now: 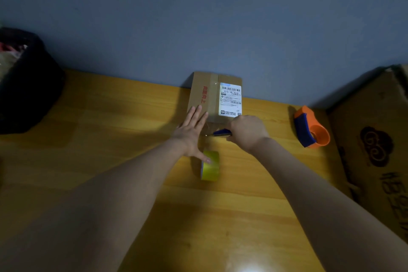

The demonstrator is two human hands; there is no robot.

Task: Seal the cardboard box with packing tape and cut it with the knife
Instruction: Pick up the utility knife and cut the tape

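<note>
A small cardboard box (212,95) with red print and a white shipping label lies flat against the wall. My left hand (192,132) presses flat on its near left corner, fingers spread, thumb touching the yellowish tape roll (210,166) that stands on edge just below. A strip of clear tape seems to run from the roll up to the box. My right hand (246,131) is closed on a blue-handled knife (221,132), whose tip points left at the box's near edge.
The wooden table (110,139) meets a blue-grey wall. An orange and blue tape dispenser (311,128) lies to the right. A large cardboard box (375,150) stands at the far right. A dark bin (26,81) with stuff in it sits at the far left.
</note>
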